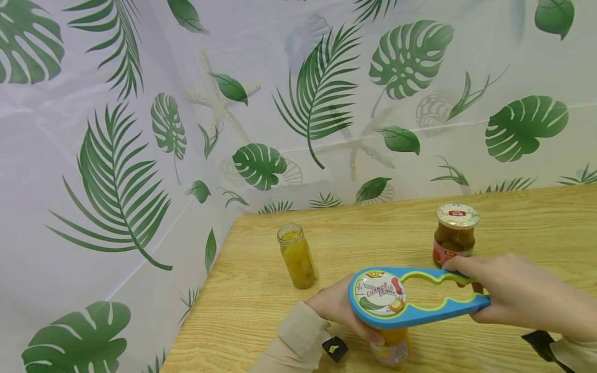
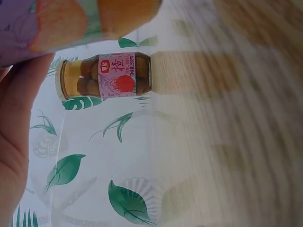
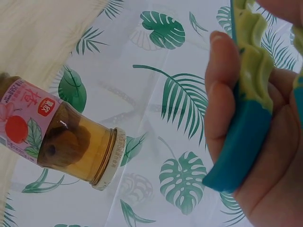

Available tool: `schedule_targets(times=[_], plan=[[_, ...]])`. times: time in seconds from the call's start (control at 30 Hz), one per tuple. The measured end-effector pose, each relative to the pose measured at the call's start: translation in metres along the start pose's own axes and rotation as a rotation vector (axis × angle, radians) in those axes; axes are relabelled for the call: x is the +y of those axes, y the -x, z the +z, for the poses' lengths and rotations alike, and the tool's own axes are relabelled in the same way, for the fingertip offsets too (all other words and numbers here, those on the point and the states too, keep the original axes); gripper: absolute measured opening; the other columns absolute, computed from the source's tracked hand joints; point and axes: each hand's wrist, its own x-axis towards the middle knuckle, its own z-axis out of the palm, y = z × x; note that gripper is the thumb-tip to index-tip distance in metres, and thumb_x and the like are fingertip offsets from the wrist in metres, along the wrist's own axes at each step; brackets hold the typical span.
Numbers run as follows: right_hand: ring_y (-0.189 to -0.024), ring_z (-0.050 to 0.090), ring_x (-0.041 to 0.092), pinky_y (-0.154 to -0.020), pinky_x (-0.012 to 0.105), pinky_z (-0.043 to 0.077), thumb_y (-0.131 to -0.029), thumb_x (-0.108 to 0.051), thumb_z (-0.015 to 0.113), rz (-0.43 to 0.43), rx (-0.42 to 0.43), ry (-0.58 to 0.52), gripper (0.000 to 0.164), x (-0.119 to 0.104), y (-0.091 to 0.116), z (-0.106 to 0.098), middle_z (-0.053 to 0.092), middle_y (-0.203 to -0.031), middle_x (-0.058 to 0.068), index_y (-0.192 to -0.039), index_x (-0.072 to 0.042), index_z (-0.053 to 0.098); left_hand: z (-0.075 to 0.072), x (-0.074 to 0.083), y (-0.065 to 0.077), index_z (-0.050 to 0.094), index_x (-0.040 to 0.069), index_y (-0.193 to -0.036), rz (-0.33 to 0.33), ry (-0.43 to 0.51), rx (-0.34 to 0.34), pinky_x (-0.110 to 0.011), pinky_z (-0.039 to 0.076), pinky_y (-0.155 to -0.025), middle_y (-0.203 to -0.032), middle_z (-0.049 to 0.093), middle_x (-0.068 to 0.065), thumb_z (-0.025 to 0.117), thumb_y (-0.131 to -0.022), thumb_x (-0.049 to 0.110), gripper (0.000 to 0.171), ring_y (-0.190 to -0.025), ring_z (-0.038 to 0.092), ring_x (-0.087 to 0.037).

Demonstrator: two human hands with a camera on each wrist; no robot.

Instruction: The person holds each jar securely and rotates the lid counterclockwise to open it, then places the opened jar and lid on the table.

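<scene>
My left hand [image 1: 338, 306] grips the side of a glass jar of orange canned fruit [image 1: 395, 350], low at the front of the table. The jar's printed white lid [image 1: 380, 293] sits inside the round end of a blue and lime-green jar opener [image 1: 422, 314]. On the opener's far end, the fingers of my right hand [image 1: 517, 291] curl round both handles. The right wrist view shows the toothed inner edge of the opener [image 3: 248, 137] between fingers and palm. In the left wrist view the labelled jar [image 2: 94, 23] fills the top corner, above my hand [image 2: 14, 127].
Behind my right hand stands a lidded jar of dark fruit [image 1: 453, 239] with a pink label. A lidless jar of yellow fruit [image 1: 297, 257] is at left on the wooden table [image 1: 252, 305]. A leaf-patterned sheet [image 1: 326, 103] hangs along the back and left.
</scene>
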Motion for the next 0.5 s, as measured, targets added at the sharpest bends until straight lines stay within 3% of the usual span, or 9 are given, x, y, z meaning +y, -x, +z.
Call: schedule_targets(times=[0.33, 0.5], plan=[[-0.055, 0.044, -0.005, -0.044, 0.019, 0.038, -0.054, -0.018, 0.078, 0.000, 0.005, 0.000, 0.054, 0.0009, -0.0003, 0.0008, 0.053, -0.072, -0.015, -0.102, -0.014, 0.055, 0.0003, -0.0005, -0.0004, 0.036, -0.009, -0.124, 0.021, 0.038, 0.002, -0.026, 0.035, -0.094, -0.117, 0.047, -0.023, 0.069, -0.056, -0.022, 0.076, -0.101, 0.046, -0.001], [-0.055, 0.042, -0.005, -0.045, 0.019, 0.037, -0.054, -0.018, 0.078, 0.009, -0.018, 0.003, 0.053, 0.0005, -0.0003, 0.0013, 0.051, -0.072, -0.017, -0.102, -0.015, 0.056, -0.0005, -0.0016, -0.0006, 0.040, -0.008, -0.120, 0.018, -0.041, -0.001, -0.024, 0.038, -0.091, -0.114, 0.052, -0.019, 0.072, -0.057, -0.018, 0.072, -0.099, 0.048, -0.001]])
